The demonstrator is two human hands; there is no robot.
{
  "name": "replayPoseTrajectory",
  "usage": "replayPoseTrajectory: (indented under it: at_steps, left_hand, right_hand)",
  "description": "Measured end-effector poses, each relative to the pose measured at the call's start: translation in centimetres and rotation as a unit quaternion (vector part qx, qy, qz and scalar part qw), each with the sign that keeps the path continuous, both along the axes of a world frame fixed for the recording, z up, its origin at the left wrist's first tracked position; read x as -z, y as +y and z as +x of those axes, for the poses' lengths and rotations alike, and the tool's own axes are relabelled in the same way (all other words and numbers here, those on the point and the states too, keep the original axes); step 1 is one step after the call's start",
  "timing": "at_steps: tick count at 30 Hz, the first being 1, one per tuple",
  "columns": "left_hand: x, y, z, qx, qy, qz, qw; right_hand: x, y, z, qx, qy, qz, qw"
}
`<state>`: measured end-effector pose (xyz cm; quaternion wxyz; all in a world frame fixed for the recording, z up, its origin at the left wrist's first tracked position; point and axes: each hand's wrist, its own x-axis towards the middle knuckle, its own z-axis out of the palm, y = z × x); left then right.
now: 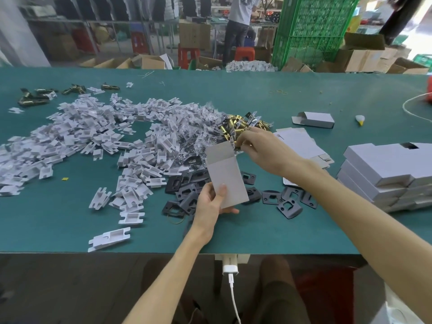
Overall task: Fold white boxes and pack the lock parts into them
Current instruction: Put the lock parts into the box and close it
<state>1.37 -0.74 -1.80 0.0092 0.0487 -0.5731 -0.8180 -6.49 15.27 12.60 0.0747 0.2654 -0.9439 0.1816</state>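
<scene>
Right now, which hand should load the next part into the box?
Right. The right hand grips the latches, beside the open end of the box; the left hand is busy holding it.

Teal worktable (233, 235); green crates (313, 26), cardboard cartons (194, 36) behind.

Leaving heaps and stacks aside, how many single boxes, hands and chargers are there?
Boxes: 2, the held box and the lone box
Hands: 2, the left hand and the right hand
Charger: 1
Total: 5
</scene>
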Motion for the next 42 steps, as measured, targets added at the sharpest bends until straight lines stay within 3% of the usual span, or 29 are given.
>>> replayPoseTrajectory:
  at_steps: [3, 7, 9, 17, 21, 27, 33, 38, 42]
  left_hand:
    - [-0.1, 0.1, -0.1, -0.006, -0.006, 0.0, 1.0]
    - [-0.3, 0.2, 0.0, -0.009, -0.011, -0.001, 1.0]
    - [-0.3, 0.3, -0.1, -0.011, -0.013, -0.005, 1.0]
    - [-0.5, 0.4, 0.0, -0.018, -0.016, -0.014, 1.0]
    - [-0.5, 0.3, 0.1, -0.017, -0.015, -0.014, 1.0]
    - [-0.3, 0.3, 0.0, -0.016, -0.006, -0.03, 0.999]
    - [-0.3, 0.2, 0.2, 0.011, 0.04, -0.05, 0.998]
    - [0.0, 0.1, 0.2, 0.019, 0.053, -0.049, 0.997]
    - [0.0, 0.2, 0.1, 0.033, 0.067, -0.055, 0.996]
  right_hand:
    - [1.7, 2.1, -0.2, 0.06, -0.034, -0.041, 0.997]
    - [5.1, 5.1, -0.1, 0.098, -0.137, 0.165, 0.972]
    - [6.8, 6.0, 0.2, 0.108, -0.161, 0.201, 0.96]
    - [8.1, 6.5, 0.1, 0.114, -0.183, 0.173, 0.961]
    - [8.0, 6.7, 0.2, 0.134, -0.208, 0.062, 0.967]
    - [8.6, 6.9, 0.3, 0.141, -0.153, 0.004, 0.978]
    - [9.0, 7.1, 0.6, 0.182, -0.237, -0.167, 0.94]
    - [8.9, 7.3, 1.2, 0.143, -0.301, -0.178, 0.926]
    - [9.1, 7.1, 1.4, 0.133, -0.241, -0.069, 0.959]
